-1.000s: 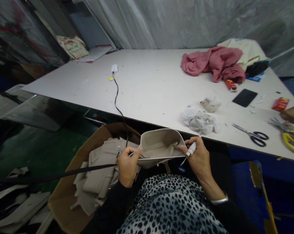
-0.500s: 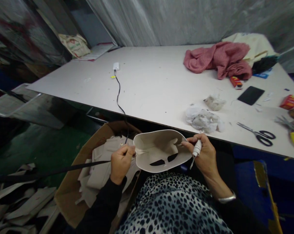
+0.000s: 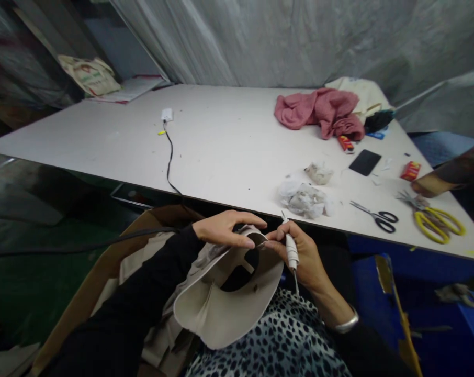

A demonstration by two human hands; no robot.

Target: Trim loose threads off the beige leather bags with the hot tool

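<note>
A beige leather-like piece (image 3: 225,314), shaped like an open pouch with cut-outs, is held tilted above my lap, its wide opening facing me. My left hand (image 3: 229,229) curves over its far edge, thumb on the near side and fingers beyond. With thumb and fingertips, my right hand (image 3: 300,251) pinches the same edge close to the left thumb. The right hand also grips a thin metal tool with a white wrapped handle (image 3: 291,251); its ends stick out above and below. Exactly what lies between the fingertips is too small to make out.
On the white table (image 3: 213,152) lie black-handled scissors (image 3: 378,215), yellow-handled scissors (image 3: 437,220), crumpled plastic (image 3: 305,199) and a pink cloth (image 3: 319,110). A cardboard box (image 3: 74,314) with beige pieces stands at my left. Another person's arm (image 3: 437,184) reaches in at right.
The beige piece has turned and tilted, with its opening now nearer my lap. My left hand has moved from its left side to the far edge, beside my right hand. Another person's arm has appeared.
</note>
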